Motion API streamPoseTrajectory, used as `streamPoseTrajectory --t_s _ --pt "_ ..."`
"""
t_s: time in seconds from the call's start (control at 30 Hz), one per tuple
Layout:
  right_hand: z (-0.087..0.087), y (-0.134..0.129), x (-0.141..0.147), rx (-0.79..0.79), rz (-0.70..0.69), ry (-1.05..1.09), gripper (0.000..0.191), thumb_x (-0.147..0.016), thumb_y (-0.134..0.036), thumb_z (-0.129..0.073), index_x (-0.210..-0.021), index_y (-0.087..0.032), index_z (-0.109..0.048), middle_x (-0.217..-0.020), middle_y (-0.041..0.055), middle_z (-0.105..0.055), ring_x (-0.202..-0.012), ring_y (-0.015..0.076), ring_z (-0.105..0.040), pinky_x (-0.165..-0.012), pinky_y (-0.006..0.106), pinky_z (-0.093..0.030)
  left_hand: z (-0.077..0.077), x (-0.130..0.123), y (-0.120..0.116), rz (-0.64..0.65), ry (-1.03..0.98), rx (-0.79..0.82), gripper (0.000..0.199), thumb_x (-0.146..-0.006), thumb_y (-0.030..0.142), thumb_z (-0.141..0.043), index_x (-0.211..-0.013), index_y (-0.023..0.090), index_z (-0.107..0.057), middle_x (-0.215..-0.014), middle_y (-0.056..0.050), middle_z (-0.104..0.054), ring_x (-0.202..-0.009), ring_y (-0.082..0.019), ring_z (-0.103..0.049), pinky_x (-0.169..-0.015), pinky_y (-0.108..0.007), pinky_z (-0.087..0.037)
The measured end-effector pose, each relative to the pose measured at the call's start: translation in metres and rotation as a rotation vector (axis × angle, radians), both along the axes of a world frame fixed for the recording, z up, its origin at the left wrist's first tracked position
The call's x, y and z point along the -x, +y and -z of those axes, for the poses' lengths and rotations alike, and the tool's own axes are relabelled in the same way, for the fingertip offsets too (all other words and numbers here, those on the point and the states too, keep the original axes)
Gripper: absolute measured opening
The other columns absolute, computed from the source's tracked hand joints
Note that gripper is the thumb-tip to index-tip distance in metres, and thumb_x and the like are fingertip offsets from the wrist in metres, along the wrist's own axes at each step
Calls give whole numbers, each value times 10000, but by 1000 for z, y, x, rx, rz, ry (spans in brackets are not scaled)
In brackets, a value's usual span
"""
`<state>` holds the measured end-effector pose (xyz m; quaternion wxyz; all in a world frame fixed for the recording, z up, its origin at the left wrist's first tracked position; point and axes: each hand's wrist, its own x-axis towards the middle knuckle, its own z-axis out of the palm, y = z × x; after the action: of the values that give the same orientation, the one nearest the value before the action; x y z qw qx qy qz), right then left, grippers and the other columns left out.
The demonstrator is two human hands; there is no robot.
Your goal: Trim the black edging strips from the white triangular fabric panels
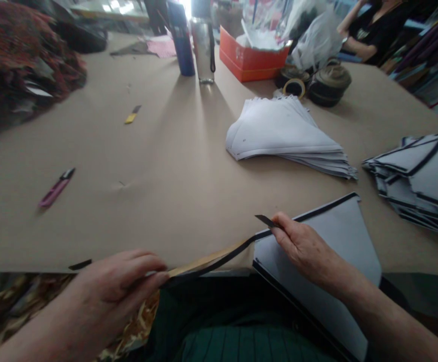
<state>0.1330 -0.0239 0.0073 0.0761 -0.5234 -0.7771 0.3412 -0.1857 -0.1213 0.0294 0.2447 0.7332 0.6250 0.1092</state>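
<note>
A white panel [339, 241] with black tape along its edges lies at the table's front edge, partly overhanging it. My right hand [298, 246] rests over its upper left part, thumb and fingers closed on a short black strip of tape [264, 220] whose free end points left. From the panel's left corner a narrow black tape [222, 261] stretches toward my left hand [128, 279], with a tan backing strip [204, 260] beside it. The fingertips of my left hand pinch the far end of that backing strip and tape.
Pink thread snips [58, 188] and a yellow-and-black piece [132, 114] lie at left. White cut panels [283, 130] are stacked ahead; taped ones [422, 176] lie right. Bottles [203, 50], an orange box [252, 60] and tape rolls [328, 83] stand behind. A person [377, 30] sits far right.
</note>
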Motion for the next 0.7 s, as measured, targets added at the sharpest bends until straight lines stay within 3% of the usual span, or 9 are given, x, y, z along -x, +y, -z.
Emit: streamPoseTrajectory --t_s 0.1,0.2,0.27,0.4,0.7 --pt "1 -9 -5 -47 -49 87 189 -934 -238 -425 -828 -200 -577 -780 11 -566 -752 149 -544 -694 270 -378 0 -56 26 161 25 92 261 -925 331 -426 -853 233 -657 -801 -12 -666 -740 -153 -624 -653 -243 -461" --pt "5 -16 -5 -46 -56 146 185 -903 -182 -470 -865 -213 -649 -845 19 -609 -824 152 -566 -747 266 -397 2 -103 49 173 220 114 203 -885 317 -498 -825 206 -657 -808 -52 -678 -772 -226 -657 -671 -318 -503" --pt "7 -20 -2 4 -20 182 195 -878 -144 -483 -922 -219 -658 -873 15 -646 -833 150 -589 -752 259 -412 4 -122 58 175 281 125 228 -882 342 -493 -803 198 -651 -783 -72 -694 -745 -262 -678 -650 -362 -526" --pt "8 -25 6 98 33 187 221 -853 -129 -482 -992 -213 -632 -838 6 -678 -756 149 -613 -678 247 -421 7 -132 65 172 332 181 252 -888 317 -456 -809 176 -650 -756 -115 -715 -699 -304 -700 -608 -408 -545" --pt "18 -24 16 71 -16 -38 242 -856 -134 -452 -1052 -170 -588 -778 47 -662 -691 173 -603 -617 264 -362 11 -132 75 203 290 203 254 -871 282 -452 -795 187 -675 -739 -113 -727 -686 -305 -704 -603 -400 -542"
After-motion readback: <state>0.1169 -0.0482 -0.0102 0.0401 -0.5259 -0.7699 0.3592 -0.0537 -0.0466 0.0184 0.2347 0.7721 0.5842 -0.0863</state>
